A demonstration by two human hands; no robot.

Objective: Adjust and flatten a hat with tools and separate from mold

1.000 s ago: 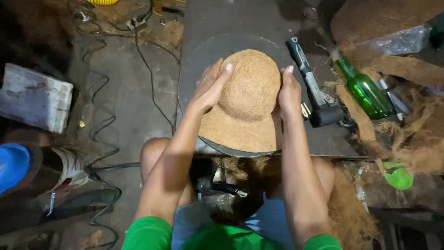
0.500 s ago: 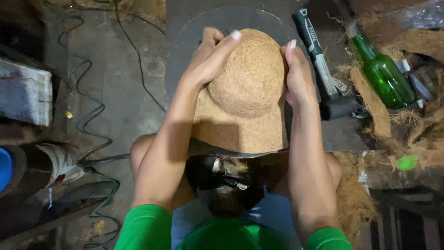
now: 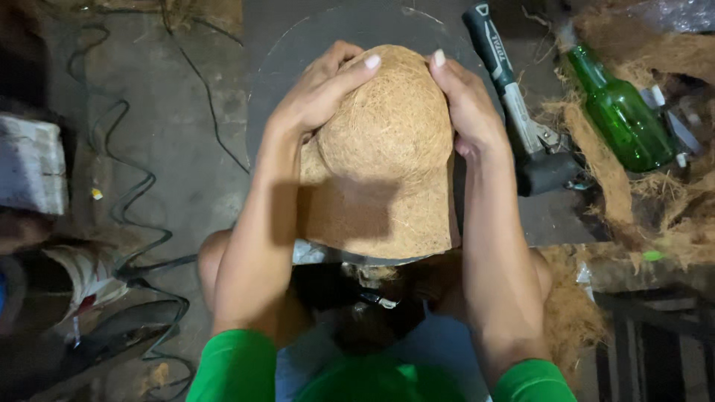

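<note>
Nearest to me: green sleeves (image 3: 231, 368) at the bottom edge, bare forearms running up, knees either side of a dark object I cannot identify.

Next out, I see the brown coconut-fibre sheet moulded into a dome (image 3: 387, 149). Its flat skirt hangs toward me and the rounded crown sits further away. It rests on a dark round disc (image 3: 298, 52) on the grey work surface.

My left hand (image 3: 320, 93) lies curved over the crown's upper left, fingers (image 3: 357, 67) spread and pressed against the fibre, partly open, cupping, not closed round it. My right hand (image 3: 465, 104) presses flat along the crown's right side, thumb up top, likewise open and cupping. Both touch the dome; thumbs nearly meet at the top.

Just right of the right hand: a black-and-grey hand tool with a long handle (image 3: 514, 104), lying on the surface. Further right, a green glass bottle (image 3: 622, 115) lies on its side among loose brown coconut fibre (image 3: 625, 193).

Far left: black cables (image 3: 141, 186) looping on the concrete floor, and a pale block (image 3: 30, 164).
</note>
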